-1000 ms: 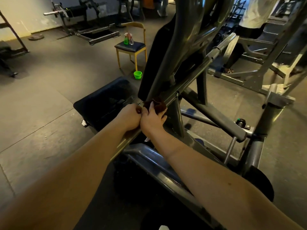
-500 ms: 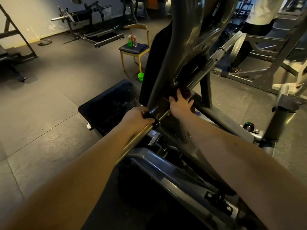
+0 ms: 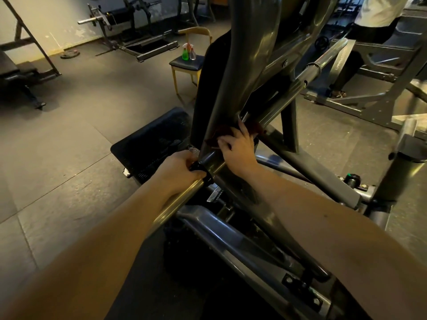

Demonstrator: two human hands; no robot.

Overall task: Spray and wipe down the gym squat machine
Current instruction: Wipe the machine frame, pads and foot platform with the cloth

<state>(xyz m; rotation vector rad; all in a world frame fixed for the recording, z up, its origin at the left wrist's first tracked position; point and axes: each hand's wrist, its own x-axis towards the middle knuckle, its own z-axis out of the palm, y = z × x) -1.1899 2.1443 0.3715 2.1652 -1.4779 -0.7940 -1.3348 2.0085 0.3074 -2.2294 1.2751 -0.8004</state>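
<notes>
Item count, as viewed:

- Squat machine (image 3: 249,54): 1.
- Long round bar (image 3: 175,202) crossing its frame: 1.
- Black foot plate (image 3: 152,139): 1.
- Hands: 2, the left hand (image 3: 180,168) and the right hand (image 3: 238,151).
- Cloth (image 3: 219,132), dark red: 1.
- Chair (image 3: 184,65): 1.
- Spray bottles on the chair seat: 2, one green bottle (image 3: 185,53) and one clear bottle (image 3: 192,54).
- Loose weight plate (image 3: 70,54): 1.
- Second person (image 3: 374,12), partly in view: 1.
- Other gym machines: apparently 3, the rear rig (image 3: 129,26), the left unit (image 3: 25,75) and the right unit (image 3: 381,72). The dim background prevents a firm count.
</notes>
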